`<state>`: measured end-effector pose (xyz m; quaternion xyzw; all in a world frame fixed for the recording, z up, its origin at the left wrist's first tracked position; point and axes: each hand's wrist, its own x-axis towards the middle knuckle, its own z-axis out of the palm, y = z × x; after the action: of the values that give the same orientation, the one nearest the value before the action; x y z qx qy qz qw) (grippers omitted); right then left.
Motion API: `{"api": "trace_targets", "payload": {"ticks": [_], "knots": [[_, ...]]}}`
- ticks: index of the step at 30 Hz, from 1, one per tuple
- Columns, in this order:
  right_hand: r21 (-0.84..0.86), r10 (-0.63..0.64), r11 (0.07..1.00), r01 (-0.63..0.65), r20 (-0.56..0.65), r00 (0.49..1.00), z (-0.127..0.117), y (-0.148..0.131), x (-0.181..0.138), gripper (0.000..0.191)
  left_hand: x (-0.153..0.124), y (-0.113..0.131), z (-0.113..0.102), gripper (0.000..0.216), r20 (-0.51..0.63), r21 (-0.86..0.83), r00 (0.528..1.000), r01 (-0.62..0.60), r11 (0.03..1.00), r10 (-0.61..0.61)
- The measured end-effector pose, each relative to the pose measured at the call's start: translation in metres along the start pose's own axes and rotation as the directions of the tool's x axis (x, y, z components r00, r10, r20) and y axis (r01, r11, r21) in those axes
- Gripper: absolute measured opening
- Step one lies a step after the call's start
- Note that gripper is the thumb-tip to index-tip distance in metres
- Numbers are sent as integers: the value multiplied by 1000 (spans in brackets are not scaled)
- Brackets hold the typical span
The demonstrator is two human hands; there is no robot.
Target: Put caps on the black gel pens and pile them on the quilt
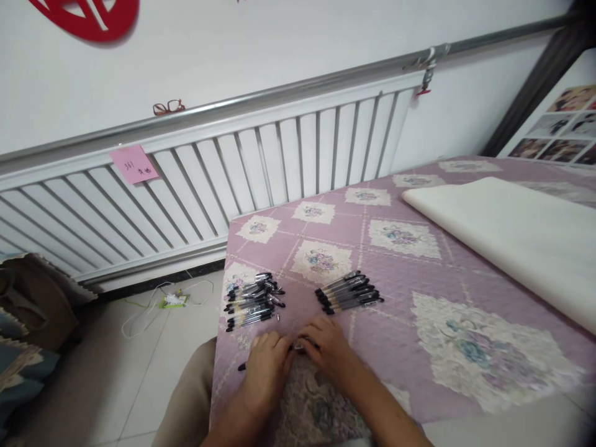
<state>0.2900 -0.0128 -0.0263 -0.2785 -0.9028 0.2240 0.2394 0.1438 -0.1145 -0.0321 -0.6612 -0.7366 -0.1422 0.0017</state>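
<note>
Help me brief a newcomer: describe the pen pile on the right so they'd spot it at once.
Find the purple tablecloth beside the white radiator. On it, just beyond the right hand, lies the right pile of black-ended pens. Its pens lie nearly parallel, with grey barrels, while the left pile is jumbled, some ends jutting at odd angles.

The left hand (266,365) and right hand (329,345) nearly meet, fingers (308,330) curled, forearms (384,406) converging.
</note>
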Motion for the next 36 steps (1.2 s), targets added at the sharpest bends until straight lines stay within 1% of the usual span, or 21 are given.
{"api": "trace_targets", "payload": {"ticks": [3,6,8,10,12,15,18,20,23,27,32,36], "knots": [[-5,66,998,-67,-126,990,-7,21,1,14,8,3,0,5,31,-24,1000,-7,1000,7],[-24,124,991,-130,-168,978,-9,36,0,17,15,7,1,5,49,-85,998,-29,996,34],[-41,142,988,-150,-153,978,-8,39,0,17,19,12,2,15,42,-114,998,-45,992,50],[-55,147,986,-155,-134,980,-8,37,0,17,22,18,3,28,29,-134,997,-66,989,71],[-66,150,985,-159,-117,982,-8,33,0,15,25,23,4,35,27,-143,995,-93,985,98],[-86,161,982,-168,-88,983,-9,28,2,14,31,30,7,27,42,-124,989,-133,983,139],[-116,161,979,-167,-57,985,-10,26,2,15,34,31,11,14,39,-91,989,-139,986,143],[-136,150,979,-154,-44,988,-10,27,2,14,33,30,13,10,25,-81,990,-138,987,140],[-151,131,979,-135,-36,991,-9,28,1,14,30,22,15,8,8,-71,990,-138,988,139],[-164,115,979,-119,-39,993,-8,30,-1,13,26,-1,13,10,-3,-79,989,-146,986,146],[-167,108,980,-109,-16,994,-11,27,0,10,29,-32,4,17,-21,-76,978,-210,975,210],[-172,125,977,-123,1,992,-13,25,0,9,34,-47,0,22,-57,-70,961,-274,959,270]]}}
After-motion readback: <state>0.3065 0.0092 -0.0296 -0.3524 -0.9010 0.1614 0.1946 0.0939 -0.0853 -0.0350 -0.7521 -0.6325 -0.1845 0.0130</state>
